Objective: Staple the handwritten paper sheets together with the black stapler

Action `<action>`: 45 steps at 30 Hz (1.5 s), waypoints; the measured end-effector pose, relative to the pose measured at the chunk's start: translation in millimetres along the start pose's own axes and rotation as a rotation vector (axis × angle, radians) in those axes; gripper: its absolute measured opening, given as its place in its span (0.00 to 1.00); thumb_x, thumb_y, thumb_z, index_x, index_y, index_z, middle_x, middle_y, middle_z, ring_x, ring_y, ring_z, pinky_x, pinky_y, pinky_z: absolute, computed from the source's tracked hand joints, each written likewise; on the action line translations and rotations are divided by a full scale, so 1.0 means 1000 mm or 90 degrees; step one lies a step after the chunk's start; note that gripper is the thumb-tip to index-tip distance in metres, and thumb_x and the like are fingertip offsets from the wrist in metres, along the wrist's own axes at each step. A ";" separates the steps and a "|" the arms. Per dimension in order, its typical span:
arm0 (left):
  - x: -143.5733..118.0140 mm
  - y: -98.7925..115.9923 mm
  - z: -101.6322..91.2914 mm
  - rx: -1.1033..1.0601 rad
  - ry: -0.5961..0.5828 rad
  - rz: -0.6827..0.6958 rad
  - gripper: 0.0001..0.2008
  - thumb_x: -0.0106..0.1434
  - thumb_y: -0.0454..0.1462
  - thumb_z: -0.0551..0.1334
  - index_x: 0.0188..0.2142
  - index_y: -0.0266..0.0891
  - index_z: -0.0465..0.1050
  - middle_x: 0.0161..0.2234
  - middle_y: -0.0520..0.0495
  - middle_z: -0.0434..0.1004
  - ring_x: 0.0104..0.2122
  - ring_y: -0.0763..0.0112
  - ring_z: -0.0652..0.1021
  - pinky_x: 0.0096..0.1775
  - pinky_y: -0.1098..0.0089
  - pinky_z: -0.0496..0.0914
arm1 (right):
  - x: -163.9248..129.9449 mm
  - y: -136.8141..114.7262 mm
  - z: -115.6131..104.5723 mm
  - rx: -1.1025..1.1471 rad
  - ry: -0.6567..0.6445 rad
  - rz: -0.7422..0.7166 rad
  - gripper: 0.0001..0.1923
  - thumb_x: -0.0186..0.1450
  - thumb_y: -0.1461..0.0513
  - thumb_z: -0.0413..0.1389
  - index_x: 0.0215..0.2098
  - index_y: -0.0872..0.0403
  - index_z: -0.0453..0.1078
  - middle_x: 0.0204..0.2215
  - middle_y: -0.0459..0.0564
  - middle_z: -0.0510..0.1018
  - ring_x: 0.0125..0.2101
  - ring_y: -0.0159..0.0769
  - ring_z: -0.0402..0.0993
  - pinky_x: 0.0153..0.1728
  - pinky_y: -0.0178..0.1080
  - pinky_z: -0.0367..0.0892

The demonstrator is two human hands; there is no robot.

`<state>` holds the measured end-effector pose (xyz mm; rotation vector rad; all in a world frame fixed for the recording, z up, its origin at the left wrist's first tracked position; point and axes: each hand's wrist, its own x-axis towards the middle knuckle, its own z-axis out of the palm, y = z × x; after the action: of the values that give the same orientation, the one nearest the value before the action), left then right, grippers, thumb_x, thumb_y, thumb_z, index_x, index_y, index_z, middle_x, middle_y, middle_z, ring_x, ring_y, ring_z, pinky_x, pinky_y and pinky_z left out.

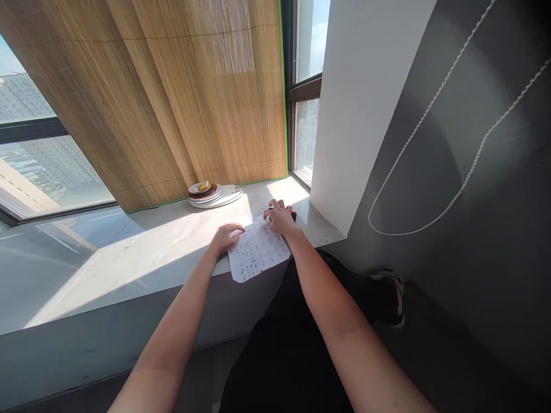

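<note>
A white sheet of paper (258,252) covered in handwriting lies on the grey window sill (142,258), its near corner hanging over the edge. My left hand (226,236) rests on the paper's left edge, fingers curled, pressing it flat. My right hand (280,218) sits at the paper's far right corner and grips a black pen (293,215), whose tip touches the sheet.
A stack of plates (213,196) with a small dish on top stands at the back of the sill under a bamboo blind (172,97). A white pillar (357,115) and dark wall with a bead cord (430,143) close the right side. My shoe (390,289) shows below.
</note>
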<state>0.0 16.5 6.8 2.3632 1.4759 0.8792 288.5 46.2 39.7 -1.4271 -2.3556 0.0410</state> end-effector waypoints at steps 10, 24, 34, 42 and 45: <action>0.001 0.009 -0.004 -0.057 -0.051 0.017 0.14 0.64 0.44 0.65 0.44 0.46 0.89 0.56 0.43 0.87 0.57 0.50 0.84 0.62 0.49 0.78 | -0.002 0.006 -0.008 0.211 0.028 -0.009 0.39 0.66 0.67 0.62 0.74 0.47 0.66 0.61 0.56 0.77 0.61 0.50 0.71 0.62 0.48 0.67; -0.007 0.019 -0.008 -0.152 -0.141 0.075 0.17 0.69 0.50 0.66 0.49 0.48 0.89 0.59 0.41 0.85 0.63 0.50 0.79 0.62 0.50 0.80 | 0.004 0.008 -0.006 0.239 0.015 0.168 0.23 0.82 0.47 0.47 0.60 0.35 0.83 0.62 0.49 0.82 0.67 0.57 0.67 0.63 0.56 0.63; -0.007 0.024 -0.010 -0.126 -0.130 0.113 0.15 0.69 0.46 0.66 0.47 0.49 0.90 0.56 0.44 0.87 0.60 0.52 0.81 0.64 0.52 0.77 | 0.006 -0.004 0.007 0.200 0.035 0.130 0.21 0.82 0.52 0.49 0.51 0.37 0.87 0.56 0.52 0.82 0.63 0.55 0.66 0.68 0.65 0.52; -0.006 0.019 -0.007 -0.134 -0.127 0.116 0.15 0.68 0.46 0.67 0.47 0.48 0.90 0.56 0.43 0.87 0.60 0.51 0.81 0.64 0.52 0.76 | 0.006 -0.004 0.001 0.193 0.035 0.147 0.21 0.82 0.53 0.49 0.52 0.38 0.86 0.58 0.53 0.82 0.64 0.56 0.66 0.68 0.67 0.52; -0.007 0.016 -0.005 -0.136 -0.127 0.119 0.15 0.69 0.47 0.67 0.49 0.49 0.90 0.57 0.43 0.87 0.60 0.51 0.81 0.63 0.53 0.78 | 0.006 -0.005 -0.003 0.191 0.029 0.159 0.21 0.82 0.54 0.49 0.52 0.40 0.86 0.59 0.53 0.81 0.64 0.56 0.66 0.69 0.65 0.53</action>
<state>6.8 2.3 16.4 2.3743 1.0453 0.7711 283.3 48.4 44.9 -1.5380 -2.0190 0.4072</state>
